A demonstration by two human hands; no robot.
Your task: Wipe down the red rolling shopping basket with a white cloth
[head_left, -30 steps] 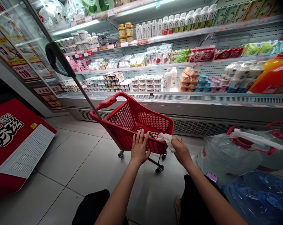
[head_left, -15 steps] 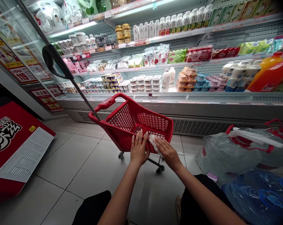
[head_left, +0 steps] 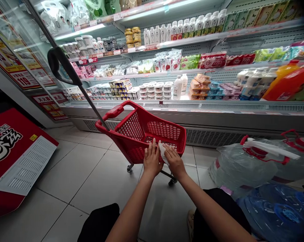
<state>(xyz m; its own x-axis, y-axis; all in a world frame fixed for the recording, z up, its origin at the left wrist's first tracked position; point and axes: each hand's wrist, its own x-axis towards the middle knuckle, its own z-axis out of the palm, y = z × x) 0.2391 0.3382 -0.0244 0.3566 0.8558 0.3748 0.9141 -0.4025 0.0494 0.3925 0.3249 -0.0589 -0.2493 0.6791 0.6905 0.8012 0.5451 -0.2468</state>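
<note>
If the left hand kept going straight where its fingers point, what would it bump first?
The left hand lies flat on the near wall of the red shopping basket, fingertips at the rim. Straight on, it would probably cross the inside and hit the basket's far mesh wall, though depth is unclear.

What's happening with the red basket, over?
Left hand flat on near rim of red basket. Right hand pressing white cloth on that rim. Water jugs at right, apart.

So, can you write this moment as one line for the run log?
left hand: flat on near rim of red basket | right hand: presses white cloth on same rim | place: tiled floor, chilled shelves behind
</note>
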